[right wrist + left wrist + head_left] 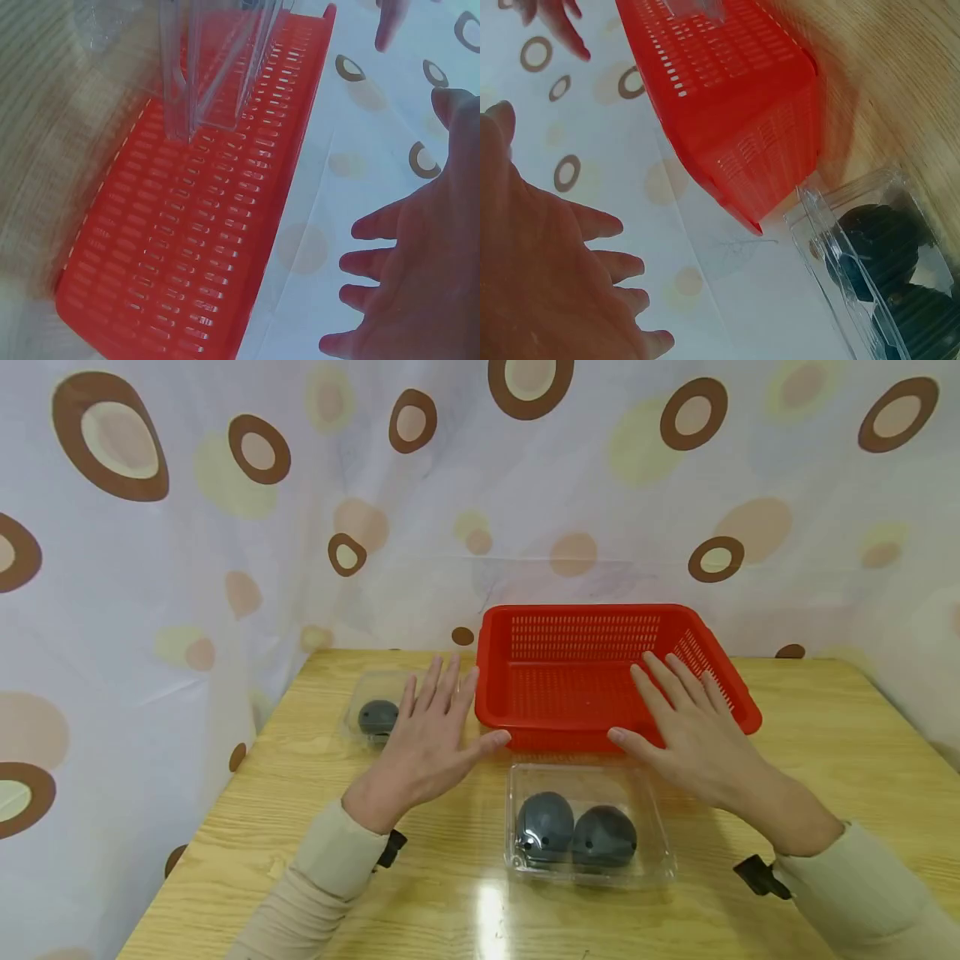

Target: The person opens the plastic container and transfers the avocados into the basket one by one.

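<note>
In the head view, the left hand (pixel 426 739) and right hand (pixel 699 739) hung apart above the tabletop (pixel 810 735), fingers (pixel 448 681) spread wide and holding nothing; the front box (pixel 651 827), clear, lay just before the red basket (pixel 555 738) with two dark balls (pixel 545 824) inside, while the side box (pixel 369 689) stood left of the basket, partly hidden by the left hand. A quick tilt could have sent the balls rolling, since they looked loose; a low sweep of the left hand could have knocked the side box. The left wrist view showed a second ball (pixel 922 322) there, where the head view gave only one. The right wrist view revealed slots along what looked like the basket's near wall, barely readable from above.
</note>
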{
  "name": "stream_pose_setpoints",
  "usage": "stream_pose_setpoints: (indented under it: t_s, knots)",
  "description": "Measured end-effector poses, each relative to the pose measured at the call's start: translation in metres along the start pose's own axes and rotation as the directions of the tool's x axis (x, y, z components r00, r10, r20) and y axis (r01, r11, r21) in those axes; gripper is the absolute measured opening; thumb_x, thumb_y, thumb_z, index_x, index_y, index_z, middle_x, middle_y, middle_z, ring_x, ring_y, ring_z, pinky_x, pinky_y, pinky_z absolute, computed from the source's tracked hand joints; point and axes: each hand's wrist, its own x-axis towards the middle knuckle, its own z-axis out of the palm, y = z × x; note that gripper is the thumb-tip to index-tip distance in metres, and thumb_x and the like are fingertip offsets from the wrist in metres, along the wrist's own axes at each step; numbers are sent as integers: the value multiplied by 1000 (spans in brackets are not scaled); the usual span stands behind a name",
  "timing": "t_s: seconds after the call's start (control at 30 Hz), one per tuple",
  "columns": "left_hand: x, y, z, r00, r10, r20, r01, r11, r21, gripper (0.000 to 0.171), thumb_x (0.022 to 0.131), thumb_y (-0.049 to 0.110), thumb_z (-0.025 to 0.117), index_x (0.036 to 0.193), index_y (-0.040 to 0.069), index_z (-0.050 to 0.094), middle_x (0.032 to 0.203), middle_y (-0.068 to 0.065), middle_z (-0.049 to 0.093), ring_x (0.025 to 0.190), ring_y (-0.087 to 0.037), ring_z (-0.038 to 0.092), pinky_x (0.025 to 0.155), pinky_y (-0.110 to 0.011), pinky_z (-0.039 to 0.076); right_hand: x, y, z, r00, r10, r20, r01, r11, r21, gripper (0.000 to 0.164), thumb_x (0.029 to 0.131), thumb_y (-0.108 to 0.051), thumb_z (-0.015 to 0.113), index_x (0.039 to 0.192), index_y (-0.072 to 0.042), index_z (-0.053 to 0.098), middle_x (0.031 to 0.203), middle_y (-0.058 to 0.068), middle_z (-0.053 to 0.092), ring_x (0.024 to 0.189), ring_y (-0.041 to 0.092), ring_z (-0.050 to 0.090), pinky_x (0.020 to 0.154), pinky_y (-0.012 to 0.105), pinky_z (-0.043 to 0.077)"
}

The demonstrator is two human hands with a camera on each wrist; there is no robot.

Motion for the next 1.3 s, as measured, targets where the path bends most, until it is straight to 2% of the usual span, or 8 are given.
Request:
stream_pose_setpoints:
  t_s: [0.33,0.57,0.67,0.8,0.93,1.03,1.17,1.3]
  knots:
    - [-9,17,3,996,87,31,-87,996,-15,95,91,76,38,161,20,6,169,-1,-8,155,-26,-12,126,-49,-1,-24,-6,2,992,-50,-116,62,993,101,76,96,-46,59,152,-1,34,159,20,30,147,44,20,117,66,18]
    - [-15,29,5,990,134,37,-133,991,-25,98,90,75,45,161,19,9,169,-2,-1,156,-27,-3,126,-49,5,-40,-10,9,975,-90,-205,116,986,117,67,90,-33,71,144,0,47,148,19,44,136,43,37,105,68,35]
    - [-19,34,8,985,172,26,-172,985,-25,99,89,75,48,161,19,9,169,-3,3,156,-27,1,125,-52,12,-48,-13,13,974,-94,-208,124,983,135,63,89,-28,74,140,-1,50,142,18,48,130,39,43,100,66,40]
    - [-24,43,13,973,225,47,-224,974,-17,101,87,76,48,161,21,7,169,-2,3,155,-28,7,123,-53,21,-58,-15,17,988,-47,-149,77,976,202,56,92,-29,71,139,-4,52,138,15,53,125,37,49,97,64,45]
    - [-27,53,18,956,274,100,-275,962,-10,103,85,80,47,161,22,9,169,-3,5,154,-28,12,123,-50,23,-67,-12,24,996,-8,-88,33,960,278,50,95,-27,68,138,-8,53,132,12,57,116,32,57,92,58,52]
    - [-30,61,24,938,322,129,-325,946,0,103,83,82,46,161,24,12,168,-2,8,154,-26,16,122,-48,26,-71,-11,29,998,-12,-56,29,950,311,49,93,-24,69,137,-9,54,127,9,59,107,25,61,84,47,57]
    - [-37,68,33,903,410,130,-415,910,11,100,82,81,49,160,26,17,168,-1,10,153,-25,21,121,-47,29,-75,-11,33,1000,-6,-6,7,937,348,54,93,-27,70,140,-12,50,127,8,54,106,22,59,76,36,56]
    - [-41,73,39,865,492,100,-496,868,17,100,79,81,55,158,28,24,167,-3,17,151,-24,25,121,-48,30,-81,-10,34,999,21,26,-29,926,377,59,93,-31,69,144,-16,45,128,10,49,108,25,57,74,37,55]
